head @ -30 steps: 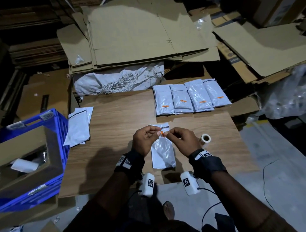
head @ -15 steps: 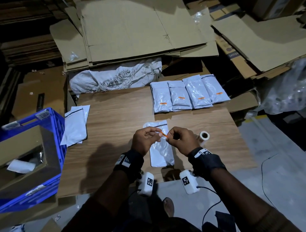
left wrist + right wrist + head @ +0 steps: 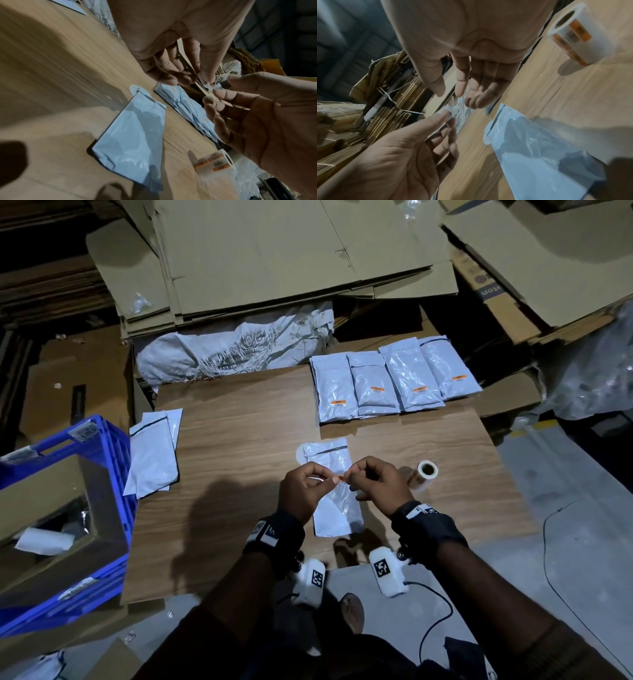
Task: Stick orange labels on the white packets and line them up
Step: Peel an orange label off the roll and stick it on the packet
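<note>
Cardboard sheets (image 3: 274, 251) lay piled behind the wooden board (image 3: 239, 422). Four labelled packets (image 3: 394, 378) sat side by side along its far edge, and one unlabelled packet (image 3: 339, 511) lay flat below the hands. Both forearms reached forward, wrists raised above that packet, knuckles up. The left hand (image 3: 305, 491) and right hand (image 3: 380, 484) met fingertip to fingertip, thumb and forefinger of each pinching a small orange label (image 3: 342, 478) between them. A label roll (image 3: 423, 474) lay just right of the right hand.
</note>
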Available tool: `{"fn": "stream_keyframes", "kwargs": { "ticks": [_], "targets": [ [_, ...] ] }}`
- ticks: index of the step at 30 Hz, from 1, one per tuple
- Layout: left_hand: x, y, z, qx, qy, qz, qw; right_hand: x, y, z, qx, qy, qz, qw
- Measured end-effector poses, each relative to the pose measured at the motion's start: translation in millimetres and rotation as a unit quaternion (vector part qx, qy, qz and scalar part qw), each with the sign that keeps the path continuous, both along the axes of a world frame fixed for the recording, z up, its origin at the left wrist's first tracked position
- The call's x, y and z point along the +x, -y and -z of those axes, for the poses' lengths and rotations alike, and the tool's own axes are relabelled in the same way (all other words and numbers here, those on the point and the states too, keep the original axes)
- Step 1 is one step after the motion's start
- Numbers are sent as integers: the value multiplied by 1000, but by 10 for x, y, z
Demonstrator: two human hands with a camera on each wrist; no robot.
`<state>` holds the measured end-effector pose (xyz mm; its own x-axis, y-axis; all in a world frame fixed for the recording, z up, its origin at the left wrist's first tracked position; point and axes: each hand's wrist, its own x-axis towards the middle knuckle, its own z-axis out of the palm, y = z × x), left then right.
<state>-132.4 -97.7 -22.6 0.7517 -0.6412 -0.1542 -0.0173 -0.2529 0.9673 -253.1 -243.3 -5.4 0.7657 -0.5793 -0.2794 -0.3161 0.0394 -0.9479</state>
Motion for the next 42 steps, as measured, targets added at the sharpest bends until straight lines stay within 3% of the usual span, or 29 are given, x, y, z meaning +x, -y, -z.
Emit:
{"fn": "stream_keyframes", "kwargs": {
  "ticks": [12,16,25,35,42],
  "targets": [
    [-165,-90,337,48,-66,-19,996,-85,-139,438,-7,-54,23,998],
    [-210,-142,579,103,-43,-16,994,-119,-153,621,-16,-111,40,993],
    [-197,-102,901,235,57,35,970,-85,-254,897,-112,-174,-15,978],
    [-190,-47,932,258,109,68,958,-53,-241,1045,-117,-214,-9,970],
    [-190,-92,1004,245,104,41,963,-112,-212,1109,-105,-224,10,969]
  ]
}}
